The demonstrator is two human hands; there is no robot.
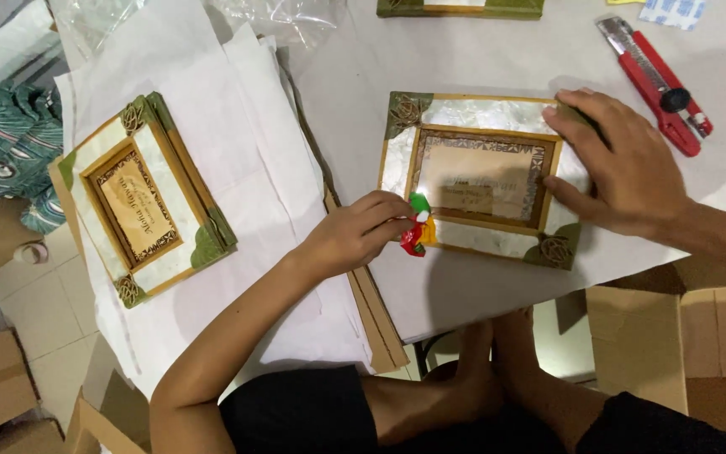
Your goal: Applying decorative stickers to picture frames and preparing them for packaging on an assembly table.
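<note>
A picture frame (481, 113) with pearly white faces, gold trim and green corner pieces lies flat on the white table (481, 277). My right hand (623, 164) rests flat on its right side, fingers spread over the edge. My left hand (355, 235) pinches a small red, green and yellow wrapper-like object (418, 229) at the frame's lower left edge. A second matching frame (140, 202) sits tilted on white paper sheets (237, 126) to the left.
A red utility knife (655, 82) lies at the upper right. Part of a third frame (464, 8) shows at the top edge. Clear plastic bags (279, 17) lie at the back. Cardboard boxes (674, 336) stand below the table on the right and left.
</note>
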